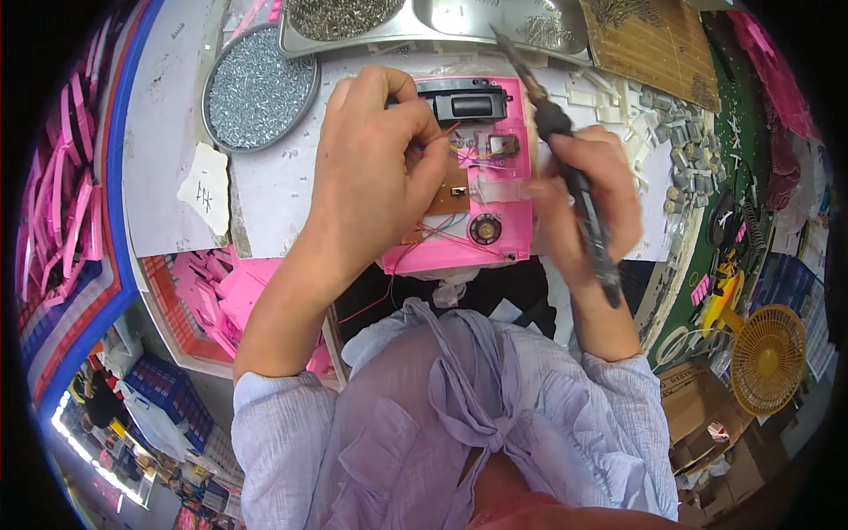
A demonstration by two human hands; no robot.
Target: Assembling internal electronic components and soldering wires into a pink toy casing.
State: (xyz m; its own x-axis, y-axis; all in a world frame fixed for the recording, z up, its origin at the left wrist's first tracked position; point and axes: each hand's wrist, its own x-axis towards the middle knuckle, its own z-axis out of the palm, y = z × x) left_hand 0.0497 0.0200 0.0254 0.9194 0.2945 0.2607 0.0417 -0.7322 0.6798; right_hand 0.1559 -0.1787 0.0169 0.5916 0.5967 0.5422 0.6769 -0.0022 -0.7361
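A pink plastic housing lies in front of me with its inside facing up. In it are a brown circuit board, a small round speaker, a black part along the far edge, and thin coloured wires. My left hand is over the housing's left side, thumb and forefinger pinching a thin red wire. To the right of the housing, my right hand grips a soldering iron by its black handle. The iron's tip points away from me, clear of the board; that hand is slightly blurred.
A round dish of silvery screws stands at the far left, near a metal tray with small metal parts. White plastic pieces and small metal blocks lie at the right. Pink parts fill a crate at lower left. A yellow fan is at right.
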